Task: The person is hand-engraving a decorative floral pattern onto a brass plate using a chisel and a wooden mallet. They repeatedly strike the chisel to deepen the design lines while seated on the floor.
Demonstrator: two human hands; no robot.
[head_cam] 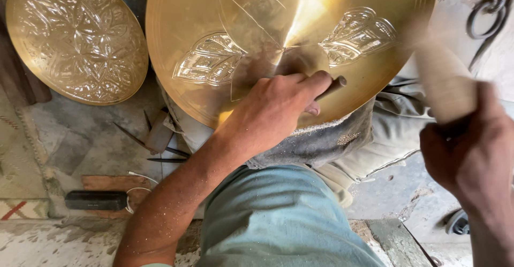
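A large round brass plate [257,10] rests on my lap, with two engraved leaf shapes and scratched outline petals on its face. My left hand [278,109] lies on the plate's near edge, fingers closed on a short metal chisel [333,86] whose end pokes out to the right. My right hand [471,154] is at the right edge of view, gripping the handle of a wooden mallet [441,69], which is blurred by motion above the plate's right rim.
A second brass plate [75,37], fully covered in floral relief, leans at the upper left. Several thin pointed chisels [155,146] lie on the concrete floor below it. A dark flat block [96,200] with a white cable sits on a wooden board. Black metal scissors [487,18] lie at the upper right.
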